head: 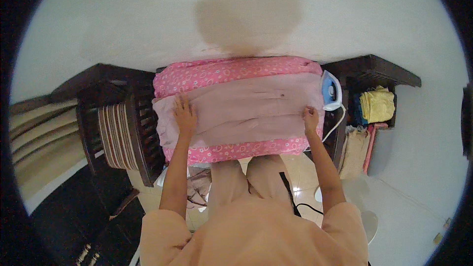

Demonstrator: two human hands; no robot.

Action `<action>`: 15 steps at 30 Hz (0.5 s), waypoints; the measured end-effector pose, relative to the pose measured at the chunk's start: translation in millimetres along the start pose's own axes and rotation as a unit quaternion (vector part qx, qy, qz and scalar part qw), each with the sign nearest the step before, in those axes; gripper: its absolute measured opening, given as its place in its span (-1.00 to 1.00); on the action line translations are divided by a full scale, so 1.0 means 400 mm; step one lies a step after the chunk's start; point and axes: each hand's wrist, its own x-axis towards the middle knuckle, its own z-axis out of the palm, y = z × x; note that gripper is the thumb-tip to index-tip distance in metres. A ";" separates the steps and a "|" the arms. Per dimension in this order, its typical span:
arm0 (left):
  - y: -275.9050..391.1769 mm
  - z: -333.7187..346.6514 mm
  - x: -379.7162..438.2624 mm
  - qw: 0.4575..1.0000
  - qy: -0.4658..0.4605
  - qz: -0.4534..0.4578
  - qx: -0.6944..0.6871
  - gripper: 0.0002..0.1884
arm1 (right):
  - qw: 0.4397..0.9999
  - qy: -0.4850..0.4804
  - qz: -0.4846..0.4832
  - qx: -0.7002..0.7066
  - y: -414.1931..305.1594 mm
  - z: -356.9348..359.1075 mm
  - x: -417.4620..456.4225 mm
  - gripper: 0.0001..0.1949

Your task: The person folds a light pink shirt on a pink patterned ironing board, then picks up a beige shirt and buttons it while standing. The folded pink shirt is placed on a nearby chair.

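A dusty-pink garment (236, 107) with creases lies spread lengthwise over a pink patterned cloth (221, 152) that covers the surface before me. My left hand (184, 115) rests on the garment's left part, palm down with its fingers spread. At the right end of the garment is my right hand (310, 115), its fingers curled; whether they pinch the fabric cannot be made out. A blue and white clothes iron (330, 90) stands at the surface's right edge, beyond my right hand, its white cord running down towards me.
Dark wooden slatted frames (146, 140) flank the covered surface. A striped cushion (117, 136) is at the left. Folded yellow cloth (377, 104) and a beige cloth (354, 151) sit at the right. A pale wall (147, 26) rises behind. A black cord (309, 207) lies near my legs.
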 end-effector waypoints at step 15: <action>0.745 0.149 -0.119 0.949 -0.167 0.263 -0.046 -0.29 | 0.759 -0.108 0.457 0.451 0.202 -0.218 0.114 -0.55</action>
